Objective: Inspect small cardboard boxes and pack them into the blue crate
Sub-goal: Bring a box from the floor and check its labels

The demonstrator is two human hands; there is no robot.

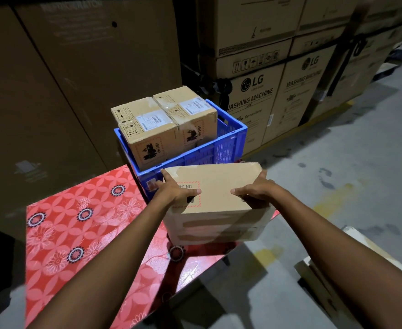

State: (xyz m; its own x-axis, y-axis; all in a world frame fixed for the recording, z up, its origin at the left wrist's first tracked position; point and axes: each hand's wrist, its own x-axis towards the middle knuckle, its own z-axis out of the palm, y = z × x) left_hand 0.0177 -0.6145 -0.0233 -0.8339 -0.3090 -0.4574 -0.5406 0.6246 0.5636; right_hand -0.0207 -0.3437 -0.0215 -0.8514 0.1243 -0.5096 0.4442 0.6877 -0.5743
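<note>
hazard label (190, 185) under left hand (176, 192): part covered | blue crate (233, 138) beyond the grip: near wall partly hidden by held box (221, 184) | white labels (151, 122) on packed boxes (162, 134): print too small

By my left fingers (171, 180) the box (221, 184) reads UN 34, upside down. Beyond them, crate boxes (147, 141) read UN 3481. Cartons (252, 96) farther off read LG WASHING MACHINE.

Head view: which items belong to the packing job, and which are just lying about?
Job: held box, gripped by left hand and right hand; blue crate; front packed box; rear packed box.
Lying about: floral red table cover; washing machine cartons; refrigerator carton.
</note>
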